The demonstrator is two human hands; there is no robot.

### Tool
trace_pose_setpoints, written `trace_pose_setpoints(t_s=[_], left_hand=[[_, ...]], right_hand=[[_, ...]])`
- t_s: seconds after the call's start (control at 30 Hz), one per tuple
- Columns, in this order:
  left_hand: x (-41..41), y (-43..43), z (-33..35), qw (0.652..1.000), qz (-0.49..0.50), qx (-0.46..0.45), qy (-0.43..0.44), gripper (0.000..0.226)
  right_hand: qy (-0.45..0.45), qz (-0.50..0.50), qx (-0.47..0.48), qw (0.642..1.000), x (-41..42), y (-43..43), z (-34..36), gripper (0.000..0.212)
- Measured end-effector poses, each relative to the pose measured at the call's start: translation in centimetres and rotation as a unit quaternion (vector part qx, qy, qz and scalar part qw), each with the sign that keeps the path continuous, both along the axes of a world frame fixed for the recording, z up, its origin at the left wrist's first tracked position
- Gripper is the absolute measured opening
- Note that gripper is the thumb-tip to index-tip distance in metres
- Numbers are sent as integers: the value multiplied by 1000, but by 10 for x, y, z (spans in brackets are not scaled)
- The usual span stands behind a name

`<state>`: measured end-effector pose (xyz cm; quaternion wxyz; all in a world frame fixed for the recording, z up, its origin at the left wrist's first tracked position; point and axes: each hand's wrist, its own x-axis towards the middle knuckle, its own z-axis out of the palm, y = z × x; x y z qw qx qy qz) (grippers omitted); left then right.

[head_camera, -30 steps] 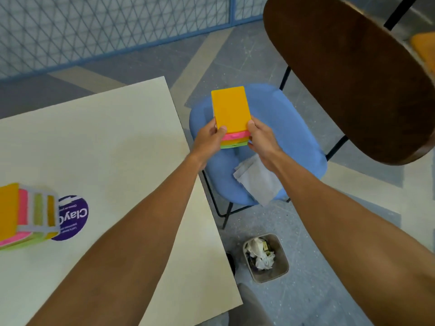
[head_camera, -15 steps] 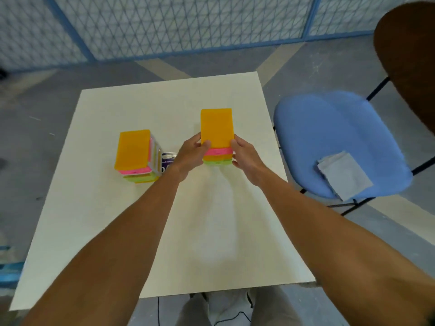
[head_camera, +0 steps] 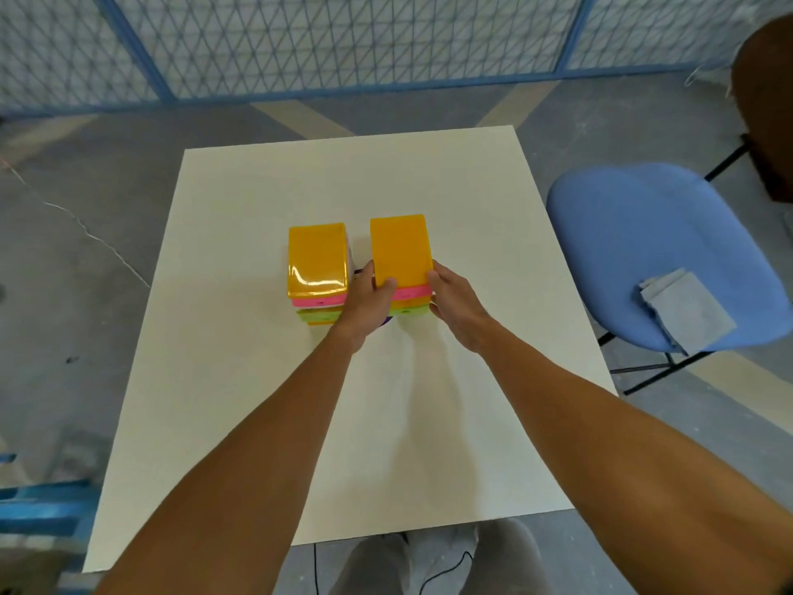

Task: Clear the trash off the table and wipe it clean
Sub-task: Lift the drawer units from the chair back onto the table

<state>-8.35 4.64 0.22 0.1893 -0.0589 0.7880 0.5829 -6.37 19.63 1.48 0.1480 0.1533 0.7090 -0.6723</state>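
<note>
Two stacks of sticky-note pads, orange on top with pink and green below, stand side by side near the middle of the cream table (head_camera: 257, 414). My left hand (head_camera: 368, 299) and my right hand (head_camera: 455, 303) grip the right stack (head_camera: 401, 251) from either side, thumbs on its top. The left stack (head_camera: 317, 260) is wrapped in shiny film and stands free, just left of my left hand. A purple round lid (head_camera: 386, 323) peeks out under my left hand. A folded grey cloth (head_camera: 684, 309) lies on the blue chair seat (head_camera: 635, 234) to the right.
The blue chair stands close to the table's right edge, with a brown chair back (head_camera: 768, 122) behind it. A wire-mesh fence (head_camera: 343, 40) runs along the far floor. A blue object (head_camera: 43, 508) sits at the left near edge. My legs show below the table's front edge.
Both hands carried the right stack from above the blue chair over to the table and set it close beside the wrapped stack. The view swung left, away from the floor bin.
</note>
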Motion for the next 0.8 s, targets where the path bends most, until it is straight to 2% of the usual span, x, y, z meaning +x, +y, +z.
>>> trace_pose_setpoints(t_s=[0.1, 0.5, 0.8], left_hand=[[0, -1, -1, 1000, 10, -11, 6, 47], [2, 3, 9, 998, 31, -52, -1, 40], [7, 4, 9, 996, 39, -70, 28, 37]], right_hand=[[1, -1, -2, 1000, -1, -9, 0, 35], [-24, 40, 28, 999, -7, -4, 9, 39], [-27, 65, 41, 997, -10, 0, 9, 40]])
